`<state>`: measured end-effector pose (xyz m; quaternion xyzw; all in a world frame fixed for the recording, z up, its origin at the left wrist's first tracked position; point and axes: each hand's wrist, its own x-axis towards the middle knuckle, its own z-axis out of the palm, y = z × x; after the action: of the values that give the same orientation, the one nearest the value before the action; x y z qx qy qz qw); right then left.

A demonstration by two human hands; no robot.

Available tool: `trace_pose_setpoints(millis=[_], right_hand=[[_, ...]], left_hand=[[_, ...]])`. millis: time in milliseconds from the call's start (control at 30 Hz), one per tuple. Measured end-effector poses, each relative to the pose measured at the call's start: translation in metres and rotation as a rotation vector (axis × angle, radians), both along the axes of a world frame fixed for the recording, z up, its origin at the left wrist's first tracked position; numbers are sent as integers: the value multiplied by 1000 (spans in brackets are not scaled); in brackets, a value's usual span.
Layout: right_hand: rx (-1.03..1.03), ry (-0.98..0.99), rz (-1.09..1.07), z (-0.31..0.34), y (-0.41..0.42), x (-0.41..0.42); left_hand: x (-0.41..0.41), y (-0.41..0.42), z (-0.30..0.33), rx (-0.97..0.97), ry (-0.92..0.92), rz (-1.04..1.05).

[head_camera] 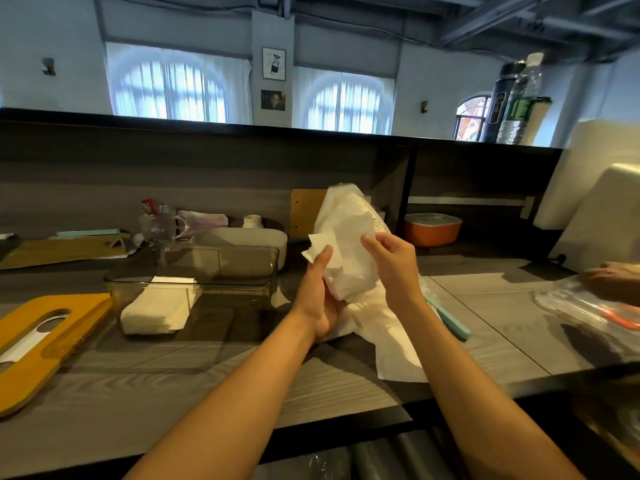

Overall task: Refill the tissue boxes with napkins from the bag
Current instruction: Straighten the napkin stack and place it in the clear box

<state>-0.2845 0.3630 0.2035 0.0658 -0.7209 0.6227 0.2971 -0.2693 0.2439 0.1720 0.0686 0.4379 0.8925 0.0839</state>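
A thick bunch of white napkins [349, 251] is held upright above the grey table. My left hand [318, 292] grips its lower part from the left, thumb up along the front. My right hand [391, 261] pinches its right side with thumb and fingers. Beneath it lies the crumpled bag with a blue-green zip strip [450, 323]. To the left stands a clear tissue box [194, 289] with a small stack of napkins [159, 310] at its left end. Its yellow wooden lid [41, 341] with a slot lies flat further left.
A white tissue box [249, 244] stands behind the clear one, an orange box with a white lid [433, 226] sits at the back right. A glass cup [159, 226] and papers lie at the back left. Another person's hand [613, 275] rests on a plastic bag [588, 310] at right.
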Motion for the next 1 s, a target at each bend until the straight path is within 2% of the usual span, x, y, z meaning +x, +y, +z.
trace_pose_setpoints(millis=[133, 233, 300, 400, 600, 800, 867, 933, 1000], right_hand=[[15, -33, 33, -7, -3, 9], [59, -29, 22, -16, 0, 17], [-2, -39, 2, -17, 8, 27], [-78, -57, -91, -20, 27, 50], [251, -206, -247, -38, 80, 90], [495, -400, -239, -46, 87, 105], [616, -495, -266, -47, 81, 106], [837, -587, -332, -45, 75, 106], [978, -611, -366, -44, 69, 106]], left_hand=[[5, 3, 3, -83, 54, -27], [8, 8, 0, -219, 65, 44], [11, 8, -3, -273, 70, 92], [16, 5, -6, -248, 89, 117], [30, 7, -6, -400, 247, 267], [49, 6, -10, -487, 330, 348], [56, 8, -12, -436, 287, 335], [64, 9, -13, -364, 187, 301], [72, 8, -14, -295, 79, 259]])
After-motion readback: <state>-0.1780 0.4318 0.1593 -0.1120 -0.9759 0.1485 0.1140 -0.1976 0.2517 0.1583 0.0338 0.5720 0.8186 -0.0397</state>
